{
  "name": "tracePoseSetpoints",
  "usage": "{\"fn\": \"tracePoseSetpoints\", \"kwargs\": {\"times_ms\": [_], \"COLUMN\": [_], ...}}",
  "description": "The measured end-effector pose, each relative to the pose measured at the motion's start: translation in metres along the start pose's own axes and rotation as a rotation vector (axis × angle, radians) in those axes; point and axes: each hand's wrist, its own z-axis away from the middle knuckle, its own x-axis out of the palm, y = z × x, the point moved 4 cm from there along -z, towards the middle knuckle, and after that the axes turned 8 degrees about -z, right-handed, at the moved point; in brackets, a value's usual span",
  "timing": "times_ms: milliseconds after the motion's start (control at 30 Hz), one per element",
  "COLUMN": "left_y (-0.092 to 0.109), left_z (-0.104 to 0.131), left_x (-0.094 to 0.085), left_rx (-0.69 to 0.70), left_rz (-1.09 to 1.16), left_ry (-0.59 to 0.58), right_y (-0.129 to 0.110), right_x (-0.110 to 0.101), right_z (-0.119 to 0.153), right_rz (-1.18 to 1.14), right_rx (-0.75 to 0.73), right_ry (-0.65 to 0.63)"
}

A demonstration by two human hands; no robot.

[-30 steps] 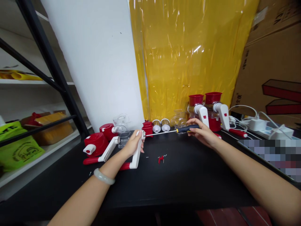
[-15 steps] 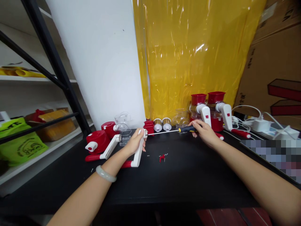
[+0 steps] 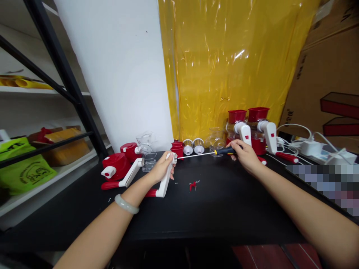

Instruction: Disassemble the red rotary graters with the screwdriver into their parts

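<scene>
My left hand (image 3: 162, 167) is closed round the upper end of a white crank handle (image 3: 165, 182), whose red grip (image 3: 152, 192) points left above the black table. In my right hand (image 3: 243, 154) is a screwdriver (image 3: 225, 150) with a dark and yellow handle, held level. Its long shaft points left, and the tip meets the round white end of the crank; whether it touches a screw is too small to tell. Below, a small red part (image 3: 192, 186) lies on the table among several tiny screws.
Red housings (image 3: 116, 166) and another crank (image 3: 131, 173) stand at the left with clear plastic parts. Two metal drums (image 3: 199, 146) and a red part (image 3: 177, 149) are at the back. Red-white grinders (image 3: 256, 140), cables and white adapters (image 3: 312, 148) sit at the right.
The screwdriver and my right hand have shifted slightly right and up. My left hand still holds the crank in nearly the same place.
</scene>
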Motion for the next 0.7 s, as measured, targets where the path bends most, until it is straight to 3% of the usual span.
{"fn": "tracePoseSetpoints", "kwargs": {"times_ms": [700], "left_y": [-0.0022], "left_z": [-0.0001], "left_x": [0.0], "left_rx": [-0.026], "left_rz": [-0.077], "left_ry": [0.019], "right_y": [-0.0086], "right_x": [-0.0049], "right_z": [-0.0008], "right_rz": [0.093], "right_rx": [0.01], "right_ry": [0.078]}}
